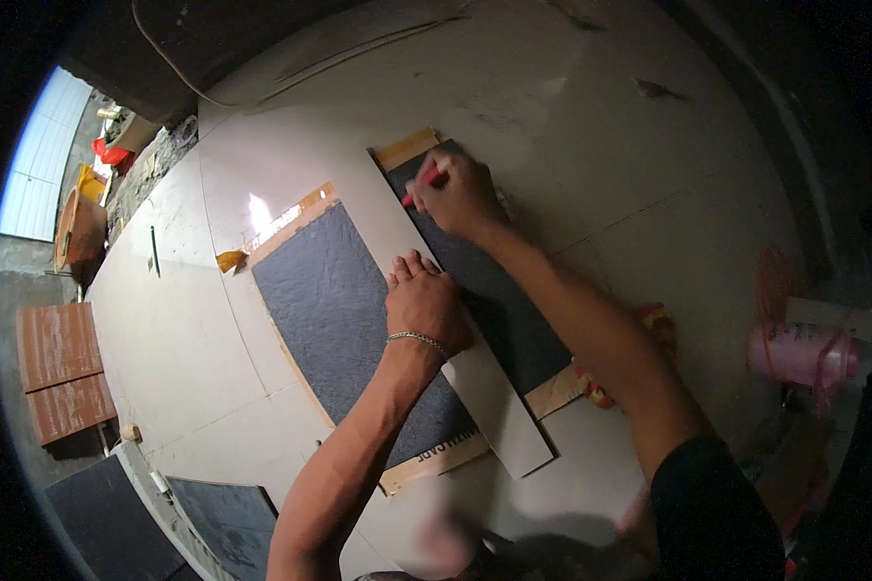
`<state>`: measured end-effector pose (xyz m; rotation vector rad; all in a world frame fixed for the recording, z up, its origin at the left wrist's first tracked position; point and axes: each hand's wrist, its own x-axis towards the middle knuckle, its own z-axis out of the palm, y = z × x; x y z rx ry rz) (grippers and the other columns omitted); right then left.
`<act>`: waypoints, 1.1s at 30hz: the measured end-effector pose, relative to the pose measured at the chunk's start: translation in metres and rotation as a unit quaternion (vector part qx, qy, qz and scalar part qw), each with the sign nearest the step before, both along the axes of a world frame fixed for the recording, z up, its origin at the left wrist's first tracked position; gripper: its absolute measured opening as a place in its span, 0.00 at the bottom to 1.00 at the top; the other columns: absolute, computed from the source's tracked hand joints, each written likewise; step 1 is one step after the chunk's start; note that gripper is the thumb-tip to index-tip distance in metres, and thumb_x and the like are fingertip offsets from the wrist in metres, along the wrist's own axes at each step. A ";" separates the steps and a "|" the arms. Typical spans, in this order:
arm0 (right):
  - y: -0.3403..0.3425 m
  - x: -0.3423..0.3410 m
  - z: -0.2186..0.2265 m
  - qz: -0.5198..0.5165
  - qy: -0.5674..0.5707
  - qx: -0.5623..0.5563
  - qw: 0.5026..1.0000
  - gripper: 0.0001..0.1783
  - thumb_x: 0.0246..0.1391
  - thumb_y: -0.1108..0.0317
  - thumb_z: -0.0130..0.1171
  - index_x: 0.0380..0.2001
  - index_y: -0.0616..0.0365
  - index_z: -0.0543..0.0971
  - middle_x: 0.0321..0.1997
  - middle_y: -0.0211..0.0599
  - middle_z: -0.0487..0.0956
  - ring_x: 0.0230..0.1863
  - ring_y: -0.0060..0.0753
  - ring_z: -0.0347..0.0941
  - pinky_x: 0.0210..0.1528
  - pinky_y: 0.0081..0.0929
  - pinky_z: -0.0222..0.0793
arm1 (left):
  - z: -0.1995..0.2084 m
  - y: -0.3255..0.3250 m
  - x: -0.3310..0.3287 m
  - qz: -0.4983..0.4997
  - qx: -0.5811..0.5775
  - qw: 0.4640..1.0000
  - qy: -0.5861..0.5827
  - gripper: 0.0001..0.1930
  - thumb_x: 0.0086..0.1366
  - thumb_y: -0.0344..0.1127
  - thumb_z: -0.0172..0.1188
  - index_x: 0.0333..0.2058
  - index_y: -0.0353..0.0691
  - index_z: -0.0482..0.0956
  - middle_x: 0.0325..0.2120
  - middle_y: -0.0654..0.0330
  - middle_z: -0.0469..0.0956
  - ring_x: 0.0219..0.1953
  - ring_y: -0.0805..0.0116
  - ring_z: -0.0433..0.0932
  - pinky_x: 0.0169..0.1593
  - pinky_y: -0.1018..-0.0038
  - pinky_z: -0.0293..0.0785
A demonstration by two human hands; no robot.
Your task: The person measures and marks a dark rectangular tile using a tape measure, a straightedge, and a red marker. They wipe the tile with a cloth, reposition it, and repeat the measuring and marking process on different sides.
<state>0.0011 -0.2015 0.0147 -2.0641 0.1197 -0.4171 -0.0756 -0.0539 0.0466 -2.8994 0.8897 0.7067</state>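
Note:
A long pale tile strip lies slantwise over a dark textured tile with cardboard edging. My left hand, with a chain bracelet at the wrist, lies flat on the strip with its fingers stretched out. Red and slim, a pen is pinched in my right hand, its tip close to the strip's right edge near the far end. Dark tile surface shows on both sides of the strip: a wide left part and a narrower right part.
Large pale floor tiles surround the work. A green pencil-like stick and a small yellow-brown piece lie to the left. Reddish tiles and dark slabs stand farther left. A pink container is at the right.

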 end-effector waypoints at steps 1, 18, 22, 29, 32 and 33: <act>-0.001 -0.025 0.003 0.018 0.001 0.016 1.000 0.09 0.58 0.70 0.67 0.29 0.57 0.76 0.22 0.34 0.83 0.29 0.27 0.83 0.35 0.30 0.78 | -0.002 0.001 0.000 -0.005 -0.002 1.000 -0.024 0.45 0.53 0.42 0.70 0.64 0.17 0.65 0.67 0.27 0.62 0.71 0.30 0.62 0.74 0.48 0.60; -0.003 -0.327 0.047 -0.002 0.187 0.166 0.968 0.10 0.64 0.66 0.68 0.32 0.58 0.78 0.33 0.32 0.84 0.37 0.23 0.80 0.47 0.28 0.76 | 0.020 -0.004 0.004 0.016 0.006 0.999 0.047 0.51 0.42 0.41 0.80 0.61 0.15 0.68 0.64 0.30 0.65 0.72 0.33 0.62 0.73 0.51 0.65; -0.002 -0.317 0.034 -0.002 0.204 0.161 0.966 0.12 0.65 0.64 0.67 0.33 0.59 0.77 0.32 0.35 0.82 0.35 0.25 0.78 0.41 0.30 0.74 | 0.006 0.001 0.000 -0.018 0.006 0.998 -0.061 0.48 0.43 0.45 0.80 0.58 0.18 0.69 0.60 0.36 0.68 0.64 0.40 0.69 0.67 0.57 0.73; -0.005 -0.238 0.015 0.029 0.208 0.208 0.955 0.13 0.62 0.64 0.69 0.35 0.59 0.76 0.33 0.39 0.80 0.38 0.33 0.79 0.46 0.35 0.74 | 0.010 0.004 -0.004 -0.040 0.014 0.996 -0.077 0.51 0.44 0.52 0.82 0.58 0.20 0.70 0.59 0.38 0.69 0.62 0.40 0.72 0.64 0.59 0.76; -0.005 -0.163 0.000 0.019 0.068 0.027 0.997 0.10 0.62 0.70 0.66 0.31 0.61 0.75 0.28 0.38 0.82 0.30 0.25 0.79 0.35 0.30 0.75 | 0.017 -0.001 0.003 0.023 -0.008 0.999 0.047 0.51 0.51 0.42 0.73 0.67 0.16 0.60 0.69 0.29 0.60 0.74 0.34 0.58 0.77 0.53 0.57; -0.005 -0.134 -0.004 0.025 -0.009 -0.012 1.000 0.10 0.61 0.69 0.66 0.31 0.60 0.75 0.28 0.39 0.82 0.29 0.26 0.79 0.34 0.31 0.75 | 0.018 -0.002 0.004 0.018 0.012 0.998 0.063 0.51 0.51 0.42 0.73 0.67 0.16 0.60 0.69 0.29 0.60 0.74 0.34 0.58 0.77 0.53 0.57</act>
